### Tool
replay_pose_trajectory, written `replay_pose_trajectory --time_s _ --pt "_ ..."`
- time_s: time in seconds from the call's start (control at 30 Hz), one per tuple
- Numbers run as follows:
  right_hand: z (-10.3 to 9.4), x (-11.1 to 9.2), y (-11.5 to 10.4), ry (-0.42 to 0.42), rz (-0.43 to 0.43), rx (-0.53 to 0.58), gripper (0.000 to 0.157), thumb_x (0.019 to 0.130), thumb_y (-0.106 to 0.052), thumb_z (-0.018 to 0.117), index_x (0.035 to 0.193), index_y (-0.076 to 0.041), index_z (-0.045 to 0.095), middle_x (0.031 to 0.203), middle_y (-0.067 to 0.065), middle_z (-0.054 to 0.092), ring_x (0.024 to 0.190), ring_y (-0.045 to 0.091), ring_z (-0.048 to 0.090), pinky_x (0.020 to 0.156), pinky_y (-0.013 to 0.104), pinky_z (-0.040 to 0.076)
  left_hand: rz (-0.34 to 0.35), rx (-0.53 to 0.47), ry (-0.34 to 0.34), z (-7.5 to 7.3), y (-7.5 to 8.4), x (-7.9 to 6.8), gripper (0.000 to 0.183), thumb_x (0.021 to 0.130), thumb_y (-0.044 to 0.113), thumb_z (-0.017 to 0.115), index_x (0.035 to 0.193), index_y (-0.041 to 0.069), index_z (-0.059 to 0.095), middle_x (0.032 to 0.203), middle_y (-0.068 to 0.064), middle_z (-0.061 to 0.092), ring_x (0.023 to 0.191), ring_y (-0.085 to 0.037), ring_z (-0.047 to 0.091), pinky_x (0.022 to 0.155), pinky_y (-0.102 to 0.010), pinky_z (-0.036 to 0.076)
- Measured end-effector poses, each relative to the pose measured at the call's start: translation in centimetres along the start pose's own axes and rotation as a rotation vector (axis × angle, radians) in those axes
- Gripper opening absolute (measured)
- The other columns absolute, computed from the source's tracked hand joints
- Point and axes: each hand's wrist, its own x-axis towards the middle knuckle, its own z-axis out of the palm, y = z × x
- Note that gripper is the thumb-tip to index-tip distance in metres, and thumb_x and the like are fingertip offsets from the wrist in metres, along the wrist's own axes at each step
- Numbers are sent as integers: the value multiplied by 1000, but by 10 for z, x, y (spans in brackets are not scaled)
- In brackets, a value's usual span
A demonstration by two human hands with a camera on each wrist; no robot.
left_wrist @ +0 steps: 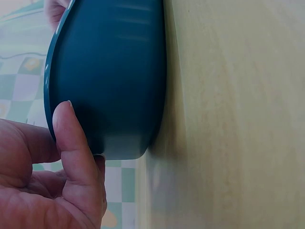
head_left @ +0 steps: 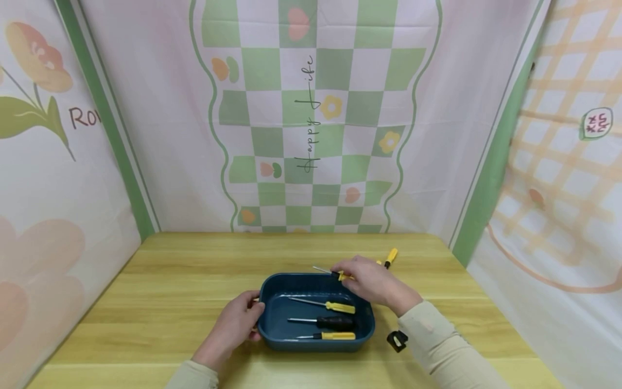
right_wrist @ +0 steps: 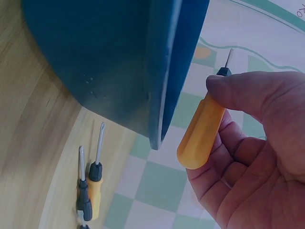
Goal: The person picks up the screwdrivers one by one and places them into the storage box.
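A dark blue plastic bin (head_left: 316, 346) stands on the wooden table. My left hand (head_left: 238, 319) grips its left end, fingers and thumb at the rim and outer wall. Inside the bin lie a yellow screwdriver (head_left: 340, 307), a black-handled screwdriver (head_left: 335, 323) and a yellow-and-black screwdriver (head_left: 337, 336), shafts pointing left. Above the bin's far right rim, my right hand (head_left: 371, 281) pinches another yellow-and-black screwdriver (right_wrist: 202, 129) by the handle, its shaft pointing left in the head view. The right wrist view shows this screwdriver apart from the bin wall.
Beyond my right hand, a yellow-handled screwdriver (head_left: 391, 256) lies on the table. A black-handled screwdriver (right_wrist: 84, 191) lies beside it in the right wrist view, with part of another tool. Right of the bin is a small black object (head_left: 397, 340). Printed cloth (head_left: 311, 135) hangs behind.
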Motion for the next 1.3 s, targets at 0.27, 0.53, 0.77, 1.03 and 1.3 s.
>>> replay_pose_trajectory --time_s 0.27,0.53,0.77,1.03,1.3 --pt "0 0 0 0 -5 -1 32 99 -9 68 131 -14 70 115 5 71 102 22 67 89 45 61 1 7 0 0 0 0 43 108 14 53 148 -2 51 115 -15 60 67 -19 60 55 -32 60" --pt "2 0 -1 0 -12 -3 32 99 -9 68 131 -14 70 116 5 71 103 22 67 89 45 61 4 3 1 1 0 0 43 107 14 54 147 -2 52 114 -15 59 67 -19 60 55 -32 60" --pt "1 1 0 -8 -3 14 32 100 -8 66 132 -12 70 114 8 71 101 22 66 89 46 61 6 -1 4 0 0 0 43 107 14 54 147 -2 52 113 -15 60 67 -19 60 54 -33 60" --pt "2 1 1 -9 -8 24 33 101 -7 65 133 -10 69 118 12 71 105 25 68 91 49 60 8 -1 -2 0 -1 1 43 108 15 54 147 -2 51 113 -16 60 68 -19 59 55 -33 60" --pt "2 1 3 3 -20 13 33 100 -7 65 133 -11 69 115 11 71 102 23 67 90 47 61 15 -5 -1 0 -2 0 42 107 14 54 146 -3 52 113 -16 61 67 -19 59 54 -33 60"
